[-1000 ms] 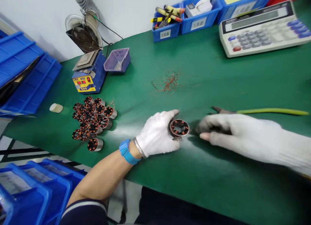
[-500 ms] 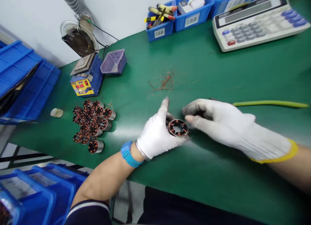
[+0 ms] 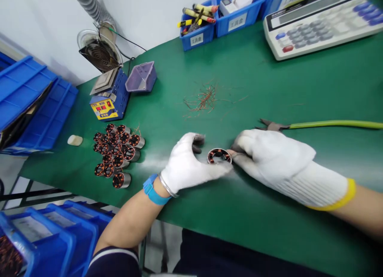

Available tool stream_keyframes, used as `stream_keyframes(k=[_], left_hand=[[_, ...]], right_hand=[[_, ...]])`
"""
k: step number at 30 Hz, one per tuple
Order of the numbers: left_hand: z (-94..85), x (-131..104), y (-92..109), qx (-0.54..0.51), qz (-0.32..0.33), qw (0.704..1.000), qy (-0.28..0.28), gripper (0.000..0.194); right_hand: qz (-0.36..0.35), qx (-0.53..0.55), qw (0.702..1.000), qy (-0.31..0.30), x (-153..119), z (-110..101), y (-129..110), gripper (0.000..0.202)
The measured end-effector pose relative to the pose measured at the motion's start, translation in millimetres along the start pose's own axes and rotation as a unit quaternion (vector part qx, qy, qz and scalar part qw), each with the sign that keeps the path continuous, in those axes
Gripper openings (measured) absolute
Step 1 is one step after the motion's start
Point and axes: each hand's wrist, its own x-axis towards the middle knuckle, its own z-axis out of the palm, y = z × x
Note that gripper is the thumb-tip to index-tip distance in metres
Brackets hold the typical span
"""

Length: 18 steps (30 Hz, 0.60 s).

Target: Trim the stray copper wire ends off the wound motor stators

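A motor stator (image 3: 219,151), a steel ring with copper windings inside, is between my two gloved hands with its open end facing up. My left hand (image 3: 191,165) is open around its left and near sides, the thumb lifted away and the lower fingers passing in front of the ring. My right hand (image 3: 269,153) is closed in a pinch at the stator's right rim; its fingertips are partly hidden. Just beyond the right hand lie cutting pliers (image 3: 273,125) with green handles. Several similar stators (image 3: 119,180) stand or lie grouped at the left.
Copper wire scraps (image 3: 205,99) lie on the green table (image 3: 167,109). Behind are a purple tray (image 3: 142,78), a blue heating unit (image 3: 109,101), blue tool boxes (image 3: 197,39) and a calculator (image 3: 314,33). Blue bins (image 3: 77,229) stand below the left edge.
My left thumb has moved off the stator and the hand has loosened, shifting slightly left. My right hand has closed its fingers at the rim. The plier jaws are now uncovered.
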Motion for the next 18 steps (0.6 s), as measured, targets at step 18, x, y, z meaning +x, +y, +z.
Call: stream_keyframes(k=[18], left_hand=[[-17.1, -18.6, -3.8, 0.163, 0.402, 0.899, 0.060, 0.029]], right_hand=[[-0.018, -0.065, 0.997, 0.024, -0.3, -0.4, -9.4, 0.034]])
